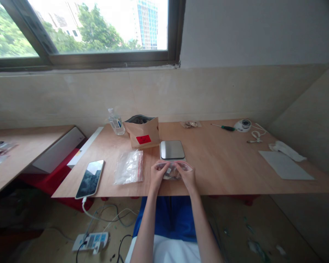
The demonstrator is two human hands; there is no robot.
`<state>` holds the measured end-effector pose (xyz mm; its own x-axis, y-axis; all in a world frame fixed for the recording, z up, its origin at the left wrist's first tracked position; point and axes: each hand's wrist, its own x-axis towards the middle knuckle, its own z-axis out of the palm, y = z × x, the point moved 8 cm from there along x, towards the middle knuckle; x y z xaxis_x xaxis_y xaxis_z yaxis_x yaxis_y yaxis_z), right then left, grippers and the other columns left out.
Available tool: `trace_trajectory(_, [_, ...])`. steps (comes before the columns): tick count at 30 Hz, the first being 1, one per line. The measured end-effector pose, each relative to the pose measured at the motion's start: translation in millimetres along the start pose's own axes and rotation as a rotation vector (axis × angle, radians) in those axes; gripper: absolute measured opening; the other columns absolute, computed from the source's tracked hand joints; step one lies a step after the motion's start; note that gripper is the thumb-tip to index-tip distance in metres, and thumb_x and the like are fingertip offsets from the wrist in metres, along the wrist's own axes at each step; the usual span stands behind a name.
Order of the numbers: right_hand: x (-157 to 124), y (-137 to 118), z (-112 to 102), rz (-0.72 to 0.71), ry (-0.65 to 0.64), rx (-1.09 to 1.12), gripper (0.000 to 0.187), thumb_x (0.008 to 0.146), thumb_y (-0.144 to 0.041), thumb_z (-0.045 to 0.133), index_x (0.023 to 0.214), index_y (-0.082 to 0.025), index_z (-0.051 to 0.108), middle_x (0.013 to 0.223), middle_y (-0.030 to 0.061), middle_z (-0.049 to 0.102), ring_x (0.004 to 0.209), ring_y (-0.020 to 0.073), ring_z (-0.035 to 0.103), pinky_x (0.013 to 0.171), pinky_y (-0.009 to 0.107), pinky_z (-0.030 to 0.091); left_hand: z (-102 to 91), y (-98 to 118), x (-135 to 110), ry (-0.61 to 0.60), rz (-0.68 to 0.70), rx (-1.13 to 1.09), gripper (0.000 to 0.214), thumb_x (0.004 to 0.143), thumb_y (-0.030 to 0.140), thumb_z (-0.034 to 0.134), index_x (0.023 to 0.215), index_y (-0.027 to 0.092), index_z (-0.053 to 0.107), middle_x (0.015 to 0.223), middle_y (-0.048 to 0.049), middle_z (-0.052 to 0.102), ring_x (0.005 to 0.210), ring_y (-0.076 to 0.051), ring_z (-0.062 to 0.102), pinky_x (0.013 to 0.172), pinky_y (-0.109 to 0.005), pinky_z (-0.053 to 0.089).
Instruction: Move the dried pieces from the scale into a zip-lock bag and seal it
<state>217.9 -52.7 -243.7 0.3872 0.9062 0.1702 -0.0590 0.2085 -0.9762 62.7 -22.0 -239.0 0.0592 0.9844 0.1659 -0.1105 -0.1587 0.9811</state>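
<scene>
My left hand (158, 174) and my right hand (187, 175) both pinch a small clear zip bag (173, 170) with brownish contents, held flat on the wooden table (222, 164) near its front edge. Fingers of both hands are closed along the bag's top edge. Just behind the bag stands a small metal-topped scale (171, 149). A stack of empty clear zip bags (129, 167) lies to the left of my left hand. A brown paper pouch (143, 133) with a red label stands open behind them.
A phone (90, 178) lies at the table's left, its cable running to a power strip (91, 241) on the floor. A water bottle (116, 122), another filled bag (191, 124), a screwdriver (224, 127), a white round device (243, 125) and a grey sheet (285, 166) occupy the back and right.
</scene>
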Motion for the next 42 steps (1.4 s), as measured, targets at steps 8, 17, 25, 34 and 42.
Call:
trace_trajectory(8, [-2.9, -4.2, 4.2, -0.024, 0.037, 0.004, 0.020, 0.074, -0.037, 0.067, 0.080, -0.018, 0.068, 0.080, 0.0052, 0.072, 0.077, 0.0201, 0.067, 0.074, 0.033, 0.054, -2.3, 2.8, 0.0, 0.036, 0.037, 0.020, 0.021, 0.072, 0.037, 0.069, 0.075, 0.015, 0.070, 0.082, -0.0058, 0.067, 0.079, -0.018, 0.063, 0.070, -0.026, 0.049])
trace_trajectory(17, [-3.7, -17.3, 10.0, -0.080, -0.031, -0.053, 0.016, 0.076, -0.034, 0.067, 0.079, -0.018, 0.068, 0.078, 0.0041, 0.070, 0.074, 0.0187, 0.066, 0.070, 0.029, 0.054, 2.3, 6.3, -2.0, -0.002, 0.053, 0.036, 0.020, 0.074, 0.036, 0.068, 0.079, 0.017, 0.071, 0.080, -0.0051, 0.068, 0.080, -0.019, 0.063, 0.075, -0.029, 0.050])
trace_trajectory(25, [-6.4, -9.5, 11.9, -0.087, 0.005, -0.083, 0.022, 0.075, -0.039, 0.067, 0.080, -0.017, 0.067, 0.078, 0.0053, 0.071, 0.073, 0.0193, 0.066, 0.070, 0.030, 0.053, -4.2, 2.3, -1.0, 0.026, 0.047, 0.073, 0.021, 0.071, 0.037, 0.070, 0.076, 0.017, 0.073, 0.077, -0.0049, 0.068, 0.077, -0.018, 0.062, 0.073, -0.028, 0.047])
trace_trajectory(34, [-4.4, -8.1, -1.5, 0.003, -0.060, -0.131, 0.037, 0.083, -0.051, 0.054, 0.085, -0.018, 0.070, 0.085, 0.0076, 0.073, 0.081, 0.0239, 0.068, 0.075, 0.034, 0.053, -1.8, -1.4, -3.8, 0.034, -0.045, -0.025, 0.042, 0.079, 0.051, 0.057, 0.061, 0.014, 0.065, 0.061, -0.0028, 0.061, 0.058, -0.013, 0.054, 0.054, -0.023, 0.042])
trace_trajectory(42, [3.9, -21.4, -30.5, 0.076, 0.001, -0.060, 0.042, 0.082, -0.053, 0.055, 0.094, -0.015, 0.070, 0.071, 0.0064, 0.072, 0.067, 0.0204, 0.067, 0.066, 0.030, 0.052, -24.1, -18.3, -5.7, 0.238, -0.126, -0.095, 0.054, 0.083, 0.058, 0.046, 0.052, 0.015, 0.059, 0.050, -0.0001, 0.052, 0.047, -0.010, 0.045, 0.048, -0.022, 0.034])
